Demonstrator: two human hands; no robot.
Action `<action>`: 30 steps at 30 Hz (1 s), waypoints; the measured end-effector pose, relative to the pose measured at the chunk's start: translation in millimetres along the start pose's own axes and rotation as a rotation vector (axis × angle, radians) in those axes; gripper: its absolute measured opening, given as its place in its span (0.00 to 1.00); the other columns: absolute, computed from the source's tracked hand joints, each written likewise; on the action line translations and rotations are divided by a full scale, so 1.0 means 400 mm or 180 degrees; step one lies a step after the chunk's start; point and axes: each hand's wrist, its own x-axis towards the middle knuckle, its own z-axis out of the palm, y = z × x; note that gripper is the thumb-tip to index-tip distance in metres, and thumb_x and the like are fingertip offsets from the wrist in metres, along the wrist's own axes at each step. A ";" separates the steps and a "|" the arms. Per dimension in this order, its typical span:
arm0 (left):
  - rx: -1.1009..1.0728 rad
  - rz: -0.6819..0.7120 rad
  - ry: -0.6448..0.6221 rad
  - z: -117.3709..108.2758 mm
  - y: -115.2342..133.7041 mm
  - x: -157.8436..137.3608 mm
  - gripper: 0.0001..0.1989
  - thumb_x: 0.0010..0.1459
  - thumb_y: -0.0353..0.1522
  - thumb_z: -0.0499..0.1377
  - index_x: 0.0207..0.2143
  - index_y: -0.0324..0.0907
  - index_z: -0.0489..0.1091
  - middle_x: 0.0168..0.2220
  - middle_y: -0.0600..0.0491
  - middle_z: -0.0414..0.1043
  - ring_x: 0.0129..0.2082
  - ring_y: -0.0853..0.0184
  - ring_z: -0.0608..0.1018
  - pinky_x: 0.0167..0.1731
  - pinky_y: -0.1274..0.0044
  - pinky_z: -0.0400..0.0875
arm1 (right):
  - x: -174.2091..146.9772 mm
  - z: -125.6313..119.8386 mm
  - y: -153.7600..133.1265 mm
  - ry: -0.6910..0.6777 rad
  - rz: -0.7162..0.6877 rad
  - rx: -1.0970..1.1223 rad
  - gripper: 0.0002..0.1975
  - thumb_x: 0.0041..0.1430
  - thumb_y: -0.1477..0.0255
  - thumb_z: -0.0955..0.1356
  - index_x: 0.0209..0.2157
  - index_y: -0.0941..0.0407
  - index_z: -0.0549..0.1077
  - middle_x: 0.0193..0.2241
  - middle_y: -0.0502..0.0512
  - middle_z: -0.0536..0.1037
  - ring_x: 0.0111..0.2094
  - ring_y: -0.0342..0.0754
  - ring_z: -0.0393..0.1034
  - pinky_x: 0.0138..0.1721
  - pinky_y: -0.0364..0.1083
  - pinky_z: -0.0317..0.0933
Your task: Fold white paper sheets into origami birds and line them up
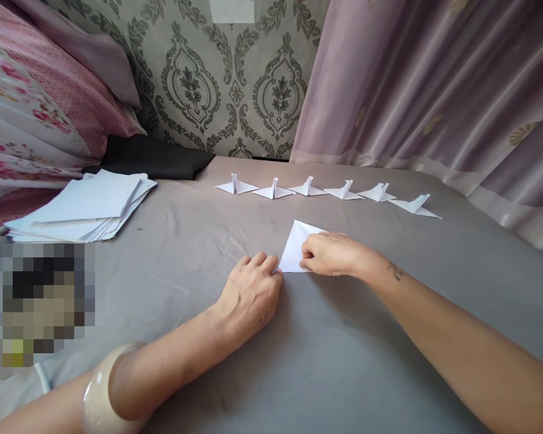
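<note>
A folded sheet of white paper (295, 248) lies flat on the grey cloth in front of me, one point facing away. My left hand (253, 286) is closed at its near left corner, fingertips pinching or pressing the edge there; the exact grip is partly hidden. With fingers curled, my right hand (329, 253) rests on the paper's right part and covers that side. Beyond both hands stands a row of several folded white paper cranes (308, 187), wings spread to the sides.
A stack of white paper sheets (95, 199) lies at the left, before a black folded cloth (156, 158). Pink curtains (416, 90) hang at the right and patterned wallpaper (235, 72) is behind. A blurred-out patch covers the lower left. Grey cloth (199, 217) covers the work surface.
</note>
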 end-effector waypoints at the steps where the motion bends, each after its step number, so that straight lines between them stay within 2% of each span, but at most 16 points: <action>1: -0.0009 -0.0003 -0.0005 -0.002 0.000 0.000 0.12 0.58 0.26 0.48 0.29 0.40 0.71 0.32 0.47 0.68 0.32 0.60 0.69 0.27 0.69 0.64 | 0.001 -0.001 -0.001 -0.0017 0.0003 -0.0008 0.11 0.54 0.68 0.63 0.22 0.55 0.73 0.21 0.54 0.73 0.25 0.46 0.66 0.25 0.44 0.51; 4: -0.0070 0.0004 0.0049 0.001 -0.004 0.003 0.11 0.55 0.25 0.49 0.25 0.39 0.69 0.33 0.46 0.68 0.32 0.59 0.69 0.28 0.68 0.66 | -0.001 -0.007 -0.005 -0.0047 0.0002 -0.0027 0.10 0.54 0.69 0.64 0.23 0.56 0.74 0.23 0.55 0.74 0.26 0.46 0.68 0.26 0.43 0.51; 6: -0.0257 0.0064 0.0261 0.008 -0.009 0.008 0.10 0.54 0.24 0.49 0.26 0.39 0.69 0.35 0.45 0.68 0.35 0.59 0.69 0.32 0.67 0.69 | -0.003 -0.010 -0.009 -0.0056 -0.0002 -0.0032 0.09 0.54 0.70 0.64 0.24 0.56 0.75 0.24 0.55 0.75 0.28 0.46 0.69 0.26 0.43 0.51; 10: -0.0934 0.0560 0.0622 0.023 -0.013 0.022 0.14 0.58 0.22 0.46 0.42 0.35 0.69 0.45 0.44 0.67 0.43 0.61 0.69 0.45 0.70 0.69 | -0.005 -0.015 -0.016 -0.0042 0.0027 -0.0014 0.08 0.53 0.71 0.65 0.27 0.57 0.76 0.27 0.57 0.77 0.29 0.47 0.69 0.26 0.43 0.51; 12: -0.1077 0.0762 0.0510 0.025 -0.010 0.027 0.15 0.63 0.24 0.44 0.47 0.36 0.67 0.45 0.44 0.67 0.44 0.62 0.70 0.47 0.70 0.69 | -0.005 -0.016 -0.014 -0.0001 0.0003 0.0023 0.08 0.53 0.70 0.65 0.27 0.58 0.76 0.27 0.57 0.77 0.28 0.47 0.69 0.27 0.43 0.51; 15: -0.0996 0.0827 0.0274 0.019 -0.004 0.032 0.17 0.67 0.30 0.42 0.48 0.38 0.68 0.42 0.46 0.68 0.42 0.62 0.70 0.45 0.69 0.69 | -0.013 -0.016 0.003 0.0045 -0.0116 0.0098 0.10 0.55 0.69 0.64 0.26 0.57 0.75 0.25 0.54 0.76 0.27 0.46 0.68 0.27 0.43 0.52; 17: -0.0861 0.0840 0.0185 0.015 -0.001 0.033 0.18 0.68 0.33 0.42 0.48 0.38 0.68 0.40 0.46 0.68 0.41 0.61 0.70 0.43 0.69 0.70 | -0.028 -0.011 0.024 0.0454 -0.0251 0.0368 0.12 0.57 0.68 0.62 0.28 0.55 0.75 0.27 0.52 0.77 0.28 0.45 0.68 0.29 0.43 0.53; 19: -0.0715 0.0873 0.0143 0.013 0.000 0.034 0.19 0.68 0.34 0.41 0.49 0.38 0.67 0.40 0.46 0.68 0.39 0.61 0.70 0.40 0.70 0.70 | -0.050 0.003 0.047 0.1422 -0.0306 0.0941 0.12 0.59 0.67 0.61 0.32 0.54 0.75 0.32 0.51 0.78 0.33 0.45 0.69 0.33 0.42 0.55; 21: -0.0588 0.0904 0.0132 0.013 0.001 0.034 0.20 0.68 0.36 0.40 0.51 0.38 0.67 0.39 0.46 0.68 0.38 0.62 0.69 0.39 0.70 0.70 | -0.075 0.027 0.068 0.2380 -0.0094 0.1498 0.11 0.60 0.67 0.61 0.34 0.53 0.73 0.33 0.51 0.78 0.34 0.45 0.69 0.36 0.42 0.57; 23: -0.0483 0.0903 0.0129 0.013 0.002 0.036 0.21 0.68 0.37 0.40 0.52 0.38 0.66 0.39 0.47 0.67 0.38 0.62 0.69 0.38 0.71 0.69 | -0.096 0.063 0.085 0.2872 0.0306 0.1811 0.09 0.58 0.66 0.62 0.33 0.55 0.71 0.28 0.51 0.76 0.29 0.44 0.68 0.34 0.42 0.58; 24: -0.0440 0.0900 0.0113 0.013 0.004 0.037 0.21 0.68 0.38 0.40 0.52 0.38 0.65 0.39 0.47 0.67 0.37 0.62 0.69 0.38 0.71 0.69 | -0.103 0.085 0.092 0.2963 0.0513 0.1918 0.08 0.57 0.67 0.62 0.32 0.55 0.69 0.26 0.51 0.75 0.27 0.44 0.67 0.33 0.43 0.58; 27: -0.0341 0.0883 0.0045 0.010 0.010 0.042 0.21 0.68 0.39 0.40 0.52 0.38 0.64 0.39 0.47 0.66 0.36 0.61 0.68 0.37 0.70 0.69 | -0.109 0.156 0.105 0.2815 0.0992 0.2155 0.07 0.56 0.67 0.62 0.29 0.54 0.67 0.22 0.49 0.72 0.25 0.45 0.65 0.32 0.44 0.58; 28: -0.0314 0.0870 0.0034 0.009 0.013 0.045 0.21 0.68 0.39 0.41 0.52 0.38 0.64 0.39 0.46 0.65 0.36 0.61 0.68 0.36 0.70 0.69 | -0.106 0.178 0.107 0.2701 0.1034 0.2191 0.07 0.56 0.67 0.62 0.29 0.55 0.68 0.22 0.49 0.72 0.25 0.45 0.66 0.32 0.44 0.58; 30: -0.0280 0.0840 0.0029 0.008 0.020 0.049 0.21 0.68 0.39 0.41 0.52 0.38 0.64 0.39 0.46 0.65 0.36 0.60 0.68 0.35 0.70 0.69 | -0.096 0.213 0.106 0.2464 0.0846 0.2168 0.08 0.57 0.68 0.61 0.31 0.55 0.70 0.25 0.51 0.74 0.26 0.46 0.67 0.32 0.44 0.59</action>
